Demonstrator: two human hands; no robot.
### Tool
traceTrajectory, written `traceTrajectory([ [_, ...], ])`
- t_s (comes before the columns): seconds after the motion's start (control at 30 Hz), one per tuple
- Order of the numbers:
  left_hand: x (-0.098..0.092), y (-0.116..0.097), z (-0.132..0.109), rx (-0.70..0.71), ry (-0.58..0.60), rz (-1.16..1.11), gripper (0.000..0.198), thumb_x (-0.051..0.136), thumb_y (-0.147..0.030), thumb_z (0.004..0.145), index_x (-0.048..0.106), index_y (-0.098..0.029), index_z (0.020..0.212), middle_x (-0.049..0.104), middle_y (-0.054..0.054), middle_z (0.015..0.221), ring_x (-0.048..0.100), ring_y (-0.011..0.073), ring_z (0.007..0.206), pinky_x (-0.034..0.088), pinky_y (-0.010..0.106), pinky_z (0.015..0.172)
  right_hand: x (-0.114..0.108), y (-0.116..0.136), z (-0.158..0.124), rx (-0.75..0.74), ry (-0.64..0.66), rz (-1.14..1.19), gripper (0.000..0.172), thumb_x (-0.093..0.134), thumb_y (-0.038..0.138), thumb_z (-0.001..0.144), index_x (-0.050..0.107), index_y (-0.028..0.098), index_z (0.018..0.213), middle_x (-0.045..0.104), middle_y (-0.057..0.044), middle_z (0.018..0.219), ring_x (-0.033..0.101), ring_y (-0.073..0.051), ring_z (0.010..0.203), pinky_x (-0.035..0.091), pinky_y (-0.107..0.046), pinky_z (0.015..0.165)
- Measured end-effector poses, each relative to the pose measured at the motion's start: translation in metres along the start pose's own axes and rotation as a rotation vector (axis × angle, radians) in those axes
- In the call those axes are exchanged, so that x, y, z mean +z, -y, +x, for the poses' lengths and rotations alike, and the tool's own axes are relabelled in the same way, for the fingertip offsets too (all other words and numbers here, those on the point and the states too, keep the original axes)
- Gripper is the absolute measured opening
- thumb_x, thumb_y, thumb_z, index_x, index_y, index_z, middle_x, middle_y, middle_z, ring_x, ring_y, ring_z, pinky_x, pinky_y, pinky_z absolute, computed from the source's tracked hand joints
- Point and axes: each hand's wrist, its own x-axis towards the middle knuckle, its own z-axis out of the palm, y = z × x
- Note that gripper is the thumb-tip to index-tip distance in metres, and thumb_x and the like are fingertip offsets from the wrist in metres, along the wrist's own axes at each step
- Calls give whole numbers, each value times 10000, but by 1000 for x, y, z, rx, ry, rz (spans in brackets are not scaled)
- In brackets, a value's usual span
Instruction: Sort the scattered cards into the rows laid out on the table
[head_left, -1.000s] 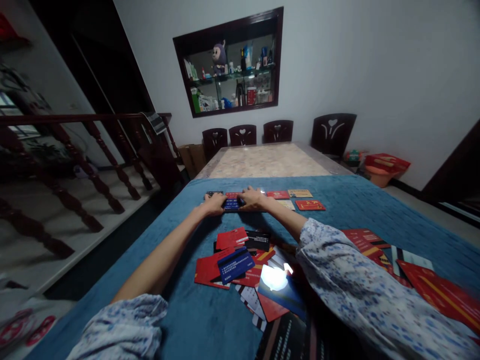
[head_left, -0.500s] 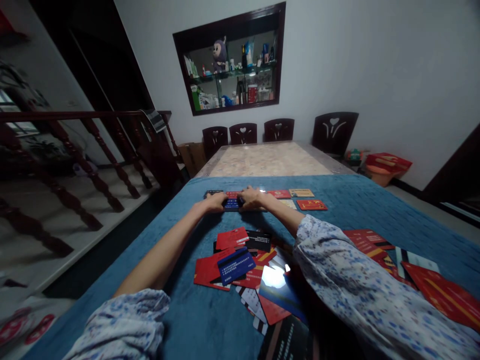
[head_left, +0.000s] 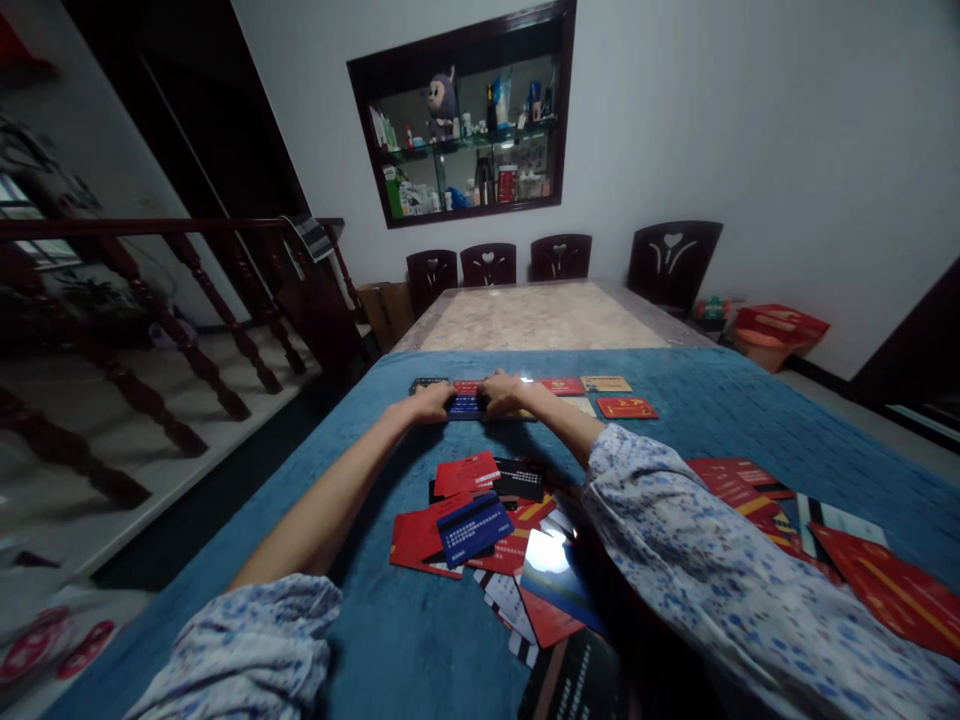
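Out at the far part of the blue cloth, my left hand point(head_left: 433, 402) and my right hand point(head_left: 501, 394) flank a dark blue card point(head_left: 466, 404). Fingers of both hands are curled in at its two sides, gripping the edges as it lies at the cloth. Directly behind it shows a red card point(head_left: 468, 386). A black card point(head_left: 427, 382) peeks out past my left hand. To the right of my right hand are another red card point(head_left: 562, 386), a tan card point(head_left: 606, 384) and a red card with yellow marks point(head_left: 627, 408). My fingertips are partly hidden.
Between my forearms lies a loose heap of cards, with a blue card point(head_left: 474, 528) and a red card point(head_left: 466, 473) on top. More red cards point(head_left: 892, 580) spread beyond my right sleeve. Dark chairs point(head_left: 561, 258) stand around the table point(head_left: 540, 315).
The view has shifted very slightly. Both hands stay at the dark blue card, with hardly any visible movement.
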Motion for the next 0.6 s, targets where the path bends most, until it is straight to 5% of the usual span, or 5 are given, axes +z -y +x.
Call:
traceTrajectory([
  [0.27, -1, -2, -11, -29, -44, -65, 588, 647, -196, 744, 524, -246, 1318, 532, 113, 1374, 478, 312, 1292, 404, 434, 1034, -5, -2, -10, -23, -60, 20, 560, 734, 437, 717, 667, 229, 1232, 609, -168, 1285, 475, -393, 1222, 464, -513, 917],
  [0.6, 22, -4, -52, -12, -333, -210, 428, 522, -144, 860, 565, -175, 1285, 551, 137, 1358, 508, 303, 1263, 341, 498, 1048, -6, 6, -50, -112, -264, 51, 462, 636, 363, 833, 627, 238, 1278, 603, -154, 1243, 440, -349, 1159, 416, -465, 893],
])
